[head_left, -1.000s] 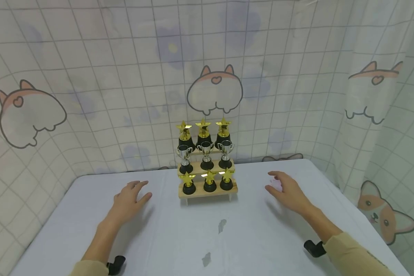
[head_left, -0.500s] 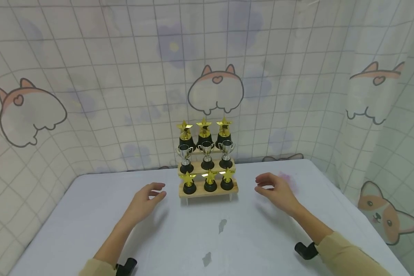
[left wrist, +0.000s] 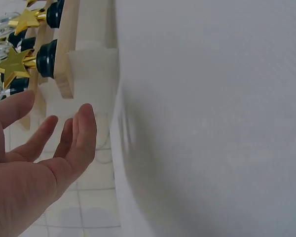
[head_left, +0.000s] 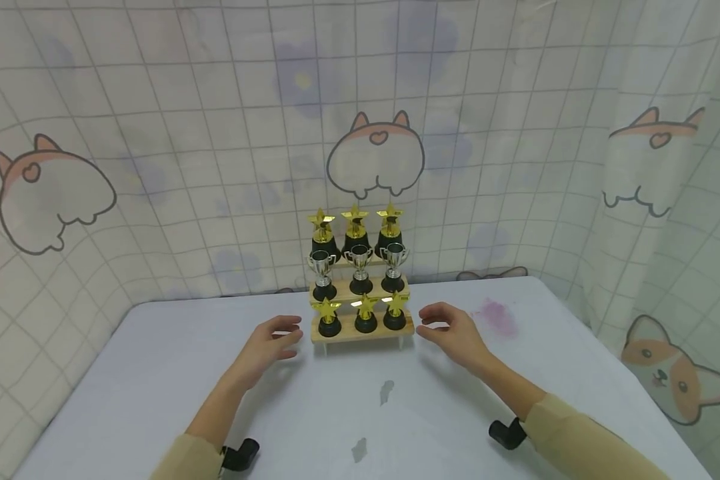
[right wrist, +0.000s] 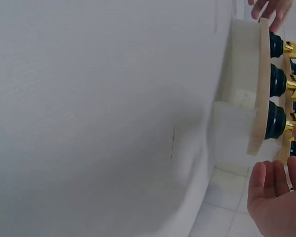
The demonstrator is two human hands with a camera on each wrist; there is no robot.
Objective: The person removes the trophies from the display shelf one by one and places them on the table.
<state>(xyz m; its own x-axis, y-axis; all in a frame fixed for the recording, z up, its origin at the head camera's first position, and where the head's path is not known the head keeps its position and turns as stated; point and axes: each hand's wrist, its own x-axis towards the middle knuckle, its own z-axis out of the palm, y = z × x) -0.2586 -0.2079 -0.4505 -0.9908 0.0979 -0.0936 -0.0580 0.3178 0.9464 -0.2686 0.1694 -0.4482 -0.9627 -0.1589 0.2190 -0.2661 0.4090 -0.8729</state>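
Note:
A tiered wooden stand (head_left: 348, 339) holds three rows of small trophies at the middle of the table. Gold star trophies (head_left: 366, 319) on black bases fill the front and top tiers, with silver cups (head_left: 360, 267) on the tier between. My left hand (head_left: 268, 347) is just left of the front tier, fingers loosely bent with a gap to the thumb. Beside the stand's right end is my right hand (head_left: 453, 333), its fingers also loosely bent. Both hands hold nothing. In the left wrist view, my fingertips (left wrist: 86, 111) are close below the stand's end (left wrist: 64, 81).
A white cloth covers the table (head_left: 312, 427), with grey marks near its front and a pink stain (head_left: 498, 317) to the right. A curtain (head_left: 216, 167) with a grid and dog pattern hangs behind and at both sides.
Both hands have moved inward toward the stand, the left one rightward and the right one leftward. The stand and trophies have stayed in place.

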